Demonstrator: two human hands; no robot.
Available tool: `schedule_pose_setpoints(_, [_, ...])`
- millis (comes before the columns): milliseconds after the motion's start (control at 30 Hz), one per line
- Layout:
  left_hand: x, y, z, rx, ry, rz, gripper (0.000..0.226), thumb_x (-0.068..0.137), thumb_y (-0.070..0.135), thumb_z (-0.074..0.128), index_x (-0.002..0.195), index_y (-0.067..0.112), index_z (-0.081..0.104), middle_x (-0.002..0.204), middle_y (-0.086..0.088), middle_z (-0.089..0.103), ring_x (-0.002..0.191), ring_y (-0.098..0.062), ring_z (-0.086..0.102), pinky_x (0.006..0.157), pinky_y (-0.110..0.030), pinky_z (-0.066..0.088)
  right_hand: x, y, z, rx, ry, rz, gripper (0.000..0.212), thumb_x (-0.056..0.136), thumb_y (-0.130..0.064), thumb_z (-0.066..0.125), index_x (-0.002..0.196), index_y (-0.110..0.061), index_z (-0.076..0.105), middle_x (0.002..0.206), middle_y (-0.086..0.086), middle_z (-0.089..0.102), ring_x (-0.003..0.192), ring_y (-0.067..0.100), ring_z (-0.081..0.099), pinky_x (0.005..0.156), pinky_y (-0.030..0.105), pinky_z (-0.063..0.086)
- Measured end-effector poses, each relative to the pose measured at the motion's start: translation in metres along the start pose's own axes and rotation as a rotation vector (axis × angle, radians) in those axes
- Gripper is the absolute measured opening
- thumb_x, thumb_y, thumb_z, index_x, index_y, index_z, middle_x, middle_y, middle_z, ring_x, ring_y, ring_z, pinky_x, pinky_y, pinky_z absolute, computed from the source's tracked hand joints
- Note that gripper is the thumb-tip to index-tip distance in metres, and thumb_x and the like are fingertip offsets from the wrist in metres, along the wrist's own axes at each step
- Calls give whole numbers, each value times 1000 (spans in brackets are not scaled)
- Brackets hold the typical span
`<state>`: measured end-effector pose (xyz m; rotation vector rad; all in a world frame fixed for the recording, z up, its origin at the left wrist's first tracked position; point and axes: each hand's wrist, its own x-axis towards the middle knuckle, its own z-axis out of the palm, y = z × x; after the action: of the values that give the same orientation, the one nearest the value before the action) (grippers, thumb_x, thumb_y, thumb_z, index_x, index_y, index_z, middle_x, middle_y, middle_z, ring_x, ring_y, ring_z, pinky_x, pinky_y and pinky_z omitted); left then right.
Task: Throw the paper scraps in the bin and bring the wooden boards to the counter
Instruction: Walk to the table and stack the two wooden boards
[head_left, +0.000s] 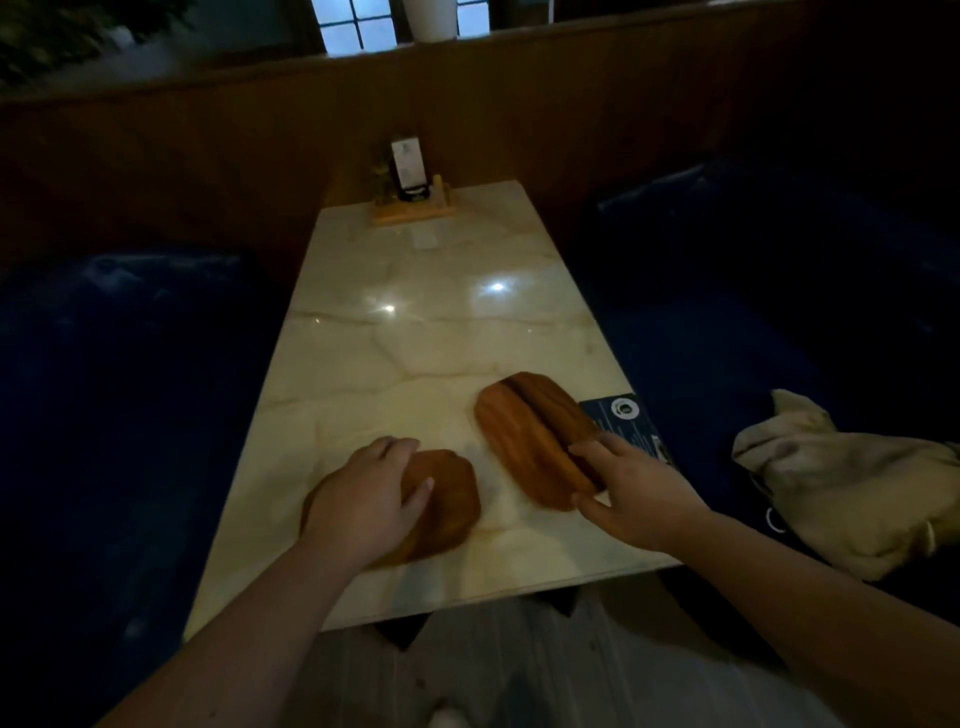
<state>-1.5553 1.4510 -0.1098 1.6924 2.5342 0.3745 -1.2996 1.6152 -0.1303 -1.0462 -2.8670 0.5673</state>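
Left hand (371, 496) flat on round board (447, 501), no grip; right hand (631, 488) grip around long board (530, 441) on table (415, 338).

Both forearms are bare, no sleeves reaching them. The left hand (363, 506) and right hand (641, 499) wear no gloves.

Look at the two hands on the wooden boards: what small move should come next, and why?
Probably close both grips and lift. The left hand lies flat on the rounder board, and the right hand curls over the near end of the longer board. Both boards look still down on the marble table, and no paper scraps show.
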Motion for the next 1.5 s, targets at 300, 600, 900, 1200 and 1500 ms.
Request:
schedule_pose_setpoints(300, [121, -43, 43, -87, -191, 79, 46, 87, 51, 46, 127, 27, 45, 117, 1, 62, 99, -20, 59, 70, -32, 46, 50, 16, 25, 182, -55, 314, 40, 88, -53, 54, 122, -34, 49, 104, -5, 65, 84, 10, 62, 68, 27, 50])
schedule_pose_setpoints(600, [202, -61, 88, -242, -364, -5, 41, 86, 48, 53, 119, 23, 53, 99, 5, 67, 85, -16, 61, 73, -32, 48, 69, 53, 54, 445, -66, 615, 23, 88, -37, 63, 108, -28, 56, 102, -2, 65, 86, 11, 61, 77, 31, 49])
schedule_pose_setpoints(900, [245, -56, 142, -304, -402, -229, 38, 83, 36, 63, 111, 11, 61, 104, -9, 67, 96, -27, 61, 74, -26, 39, 99, 109, 88, 604, -126, 818, 21, 87, -35, 65, 102, -27, 53, 94, 3, 65, 77, 17, 67, 59, 33, 57])
schedule_pose_setpoints(1200, [284, -29, 180, -295, -450, -332, 38, 85, 38, 61, 106, 5, 62, 108, -19, 66, 101, -34, 60, 81, -33, 45, 103, 126, 95, 680, -225, 907, 28, 87, -32, 66, 110, -27, 49, 96, 4, 63, 73, 15, 67, 47, 21, 48])
schedule_pose_setpoints(1500, [299, -16, 192, -283, -567, -287, 28, 83, 35, 64, 80, 8, 67, 83, -16, 68, 79, -31, 64, 63, -32, 43, 114, 140, 98, 659, -357, 891, 20, 84, -37, 70, 83, -22, 56, 78, 0, 70, 64, 8, 70, 51, 22, 54])
